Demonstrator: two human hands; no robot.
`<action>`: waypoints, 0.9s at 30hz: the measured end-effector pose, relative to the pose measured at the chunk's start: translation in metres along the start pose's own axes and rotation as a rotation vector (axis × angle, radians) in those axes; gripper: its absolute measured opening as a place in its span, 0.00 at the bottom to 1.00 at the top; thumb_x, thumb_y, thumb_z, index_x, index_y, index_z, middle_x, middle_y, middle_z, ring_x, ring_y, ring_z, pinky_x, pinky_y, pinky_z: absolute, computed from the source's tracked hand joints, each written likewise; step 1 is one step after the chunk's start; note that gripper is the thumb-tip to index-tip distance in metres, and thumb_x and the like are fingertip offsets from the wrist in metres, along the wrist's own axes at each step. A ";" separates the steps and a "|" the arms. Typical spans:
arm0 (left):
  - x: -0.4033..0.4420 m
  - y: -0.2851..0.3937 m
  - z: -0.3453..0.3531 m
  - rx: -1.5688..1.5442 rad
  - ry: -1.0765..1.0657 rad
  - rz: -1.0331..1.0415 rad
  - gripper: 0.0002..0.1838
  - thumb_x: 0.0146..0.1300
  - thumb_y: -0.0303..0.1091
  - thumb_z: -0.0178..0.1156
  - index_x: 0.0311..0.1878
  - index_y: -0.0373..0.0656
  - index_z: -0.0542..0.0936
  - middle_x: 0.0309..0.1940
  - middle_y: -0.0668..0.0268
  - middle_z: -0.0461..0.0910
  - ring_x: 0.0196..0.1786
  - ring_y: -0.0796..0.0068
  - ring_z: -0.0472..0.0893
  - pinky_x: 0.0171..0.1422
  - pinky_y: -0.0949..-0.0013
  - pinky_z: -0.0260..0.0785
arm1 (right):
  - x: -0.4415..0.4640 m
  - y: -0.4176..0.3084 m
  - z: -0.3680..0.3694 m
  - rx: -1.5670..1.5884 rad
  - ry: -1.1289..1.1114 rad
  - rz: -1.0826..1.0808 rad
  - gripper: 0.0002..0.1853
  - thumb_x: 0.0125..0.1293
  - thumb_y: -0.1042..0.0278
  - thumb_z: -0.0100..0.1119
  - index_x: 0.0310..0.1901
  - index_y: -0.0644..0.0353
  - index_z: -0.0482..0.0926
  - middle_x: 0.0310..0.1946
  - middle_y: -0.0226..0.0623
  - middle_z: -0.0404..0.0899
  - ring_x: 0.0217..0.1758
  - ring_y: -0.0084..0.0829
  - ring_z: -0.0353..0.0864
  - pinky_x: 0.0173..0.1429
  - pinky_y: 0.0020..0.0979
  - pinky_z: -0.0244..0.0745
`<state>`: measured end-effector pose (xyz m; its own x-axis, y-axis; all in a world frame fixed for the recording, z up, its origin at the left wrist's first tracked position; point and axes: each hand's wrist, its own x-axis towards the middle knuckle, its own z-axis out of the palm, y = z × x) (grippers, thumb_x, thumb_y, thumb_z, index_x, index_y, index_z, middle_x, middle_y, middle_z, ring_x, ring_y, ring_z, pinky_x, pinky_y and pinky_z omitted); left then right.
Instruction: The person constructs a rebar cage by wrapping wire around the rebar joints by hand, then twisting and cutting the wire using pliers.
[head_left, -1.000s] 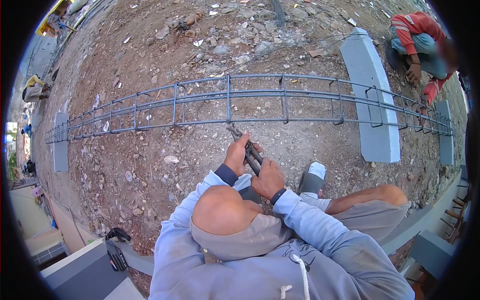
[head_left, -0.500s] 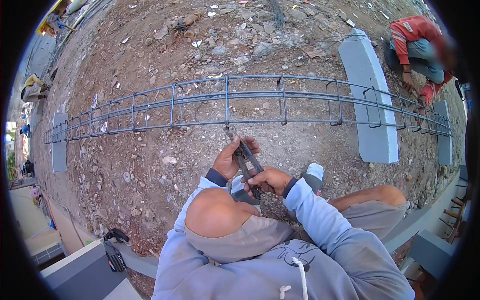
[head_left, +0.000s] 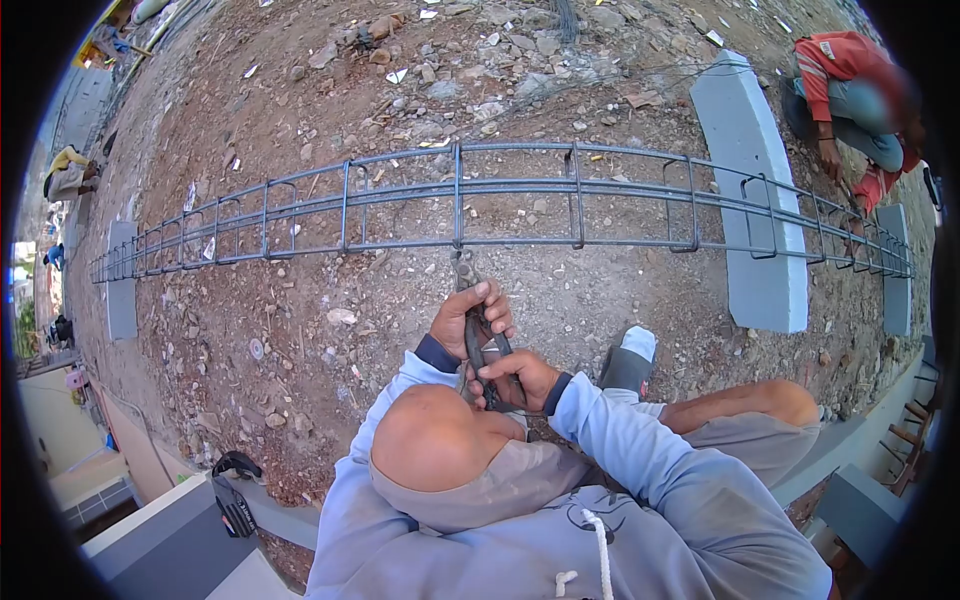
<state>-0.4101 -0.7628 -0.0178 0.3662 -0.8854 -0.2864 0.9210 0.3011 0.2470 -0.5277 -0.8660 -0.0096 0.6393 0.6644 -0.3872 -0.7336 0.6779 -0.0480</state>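
Presently, left hand (head_left: 453,322) grasping a dark, long-handled, plier-like metal tool (head_left: 474,342), fingers wrapped about its upper part. Right hand (head_left: 528,376) also grasping, just below and to the right of the left, curled round the lower handles. Tool's head points away from the person, beyond the left hand, just beside the near long bar of a grey steel rebar cage (head_left: 457,195); cannot tell whether they touch.

Cage lies ahead of both hands, running well out to either side. Right of the hands it crosses a broad, pale grey, slab-like block (head_left: 762,292); far left of them, a narrower grey block (head_left: 122,312). Co-worker in a red sleeve (head_left: 815,98) crouches well to the right, near that cage end. Brown, stony ground (head_left: 310,340) around. Bare bent knee (head_left: 428,438) just below the left hand.
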 end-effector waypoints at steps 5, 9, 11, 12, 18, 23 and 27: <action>-0.001 0.000 0.005 -0.013 0.025 0.000 0.14 0.67 0.43 0.51 0.28 0.47 0.68 0.20 0.72 0.65 0.26 0.76 0.71 0.39 0.63 0.70 | 0.003 0.001 0.008 -0.022 0.093 -0.001 0.08 0.60 0.65 0.54 0.34 0.61 0.73 0.23 0.34 0.71 0.26 0.30 0.72 0.35 0.31 0.69; -0.002 0.002 0.006 0.002 0.044 -0.041 0.15 0.67 0.45 0.50 0.27 0.49 0.67 0.18 0.75 0.63 0.24 0.78 0.69 0.37 0.65 0.69 | 0.003 0.000 0.019 -0.016 0.222 0.009 0.08 0.59 0.65 0.55 0.30 0.59 0.72 0.20 0.33 0.69 0.20 0.28 0.68 0.28 0.29 0.66; -0.003 0.002 0.004 0.006 0.066 -0.065 0.15 0.67 0.45 0.50 0.27 0.49 0.67 0.18 0.76 0.63 0.24 0.78 0.68 0.36 0.65 0.68 | 0.007 0.005 0.021 -0.023 0.280 0.014 0.08 0.59 0.65 0.56 0.28 0.60 0.72 0.19 0.33 0.68 0.19 0.28 0.67 0.27 0.29 0.64; -0.002 0.004 0.006 0.024 0.100 -0.069 0.16 0.67 0.45 0.50 0.26 0.49 0.67 0.17 0.75 0.63 0.23 0.78 0.68 0.35 0.65 0.68 | 0.009 0.006 0.021 -0.025 0.314 0.014 0.09 0.59 0.65 0.56 0.27 0.60 0.72 0.19 0.33 0.68 0.19 0.29 0.67 0.26 0.29 0.63; -0.004 0.003 0.008 0.054 0.219 -0.037 0.16 0.67 0.47 0.52 0.27 0.48 0.70 0.18 0.71 0.68 0.22 0.75 0.72 0.33 0.64 0.71 | 0.008 0.005 0.017 -0.067 0.263 -0.011 0.09 0.59 0.64 0.57 0.30 0.61 0.73 0.19 0.33 0.70 0.19 0.29 0.70 0.25 0.29 0.66; -0.009 -0.001 0.005 0.482 0.496 0.092 0.26 0.69 0.56 0.44 0.49 0.41 0.72 0.32 0.60 0.79 0.33 0.67 0.82 0.39 0.64 0.76 | -0.012 -0.013 0.001 -0.551 0.441 -0.108 0.15 0.61 0.58 0.58 0.32 0.64 0.78 0.22 0.38 0.77 0.23 0.29 0.76 0.30 0.31 0.71; -0.009 0.002 0.026 0.741 0.521 0.126 0.34 0.68 0.61 0.39 0.58 0.36 0.68 0.35 0.55 0.81 0.35 0.65 0.83 0.42 0.64 0.77 | -0.023 -0.029 0.002 -0.877 0.565 -0.137 0.15 0.60 0.58 0.59 0.31 0.65 0.81 0.26 0.38 0.80 0.29 0.30 0.78 0.37 0.31 0.70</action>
<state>-0.4153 -0.7631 0.0097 0.6373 -0.5355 -0.5541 0.6154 -0.0791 0.7842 -0.5205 -0.9003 0.0030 0.6941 0.2028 -0.6907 -0.7177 0.1204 -0.6859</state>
